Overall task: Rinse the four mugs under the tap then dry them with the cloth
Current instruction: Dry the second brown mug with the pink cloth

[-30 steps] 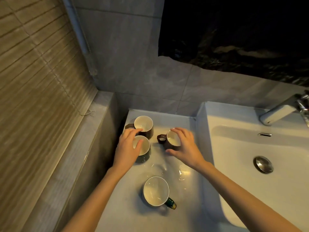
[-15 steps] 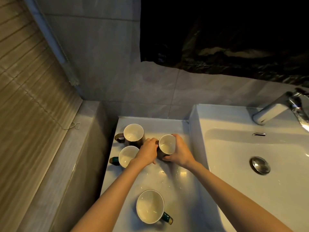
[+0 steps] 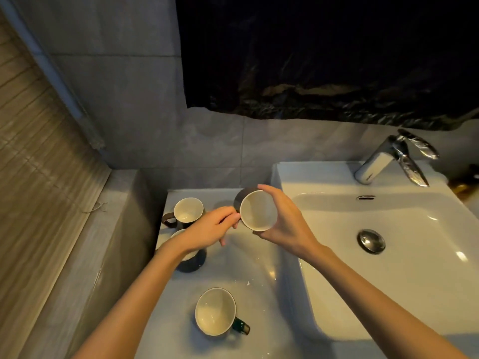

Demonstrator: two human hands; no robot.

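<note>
My right hand (image 3: 283,224) grips a brown mug (image 3: 256,209) with a cream inside, lifted off the counter and tilted toward me. My left hand (image 3: 210,229) holds the same mug at its left side, where the handle is hidden by my fingers. On the white counter (image 3: 241,265) stand three more mugs: a brown one (image 3: 186,212) at the back left, a dark one (image 3: 193,260) mostly hidden under my left wrist, and a green-handled one (image 3: 216,311) nearest me. The chrome tap (image 3: 388,159) stands at the back right, with no water running. No cloth is visible.
The white basin (image 3: 404,288) with a metal drain plug (image 3: 371,240) lies to the right of the counter. A tiled wall rises behind, with a black sheet (image 3: 324,55) hung over it. A window blind (image 3: 39,156) and a stone ledge (image 3: 85,255) run along the left.
Both hands closed round the right-hand brown mug and lifted it off the counter, tilting its mouth toward me. My left hand left the dark mug for this one.
</note>
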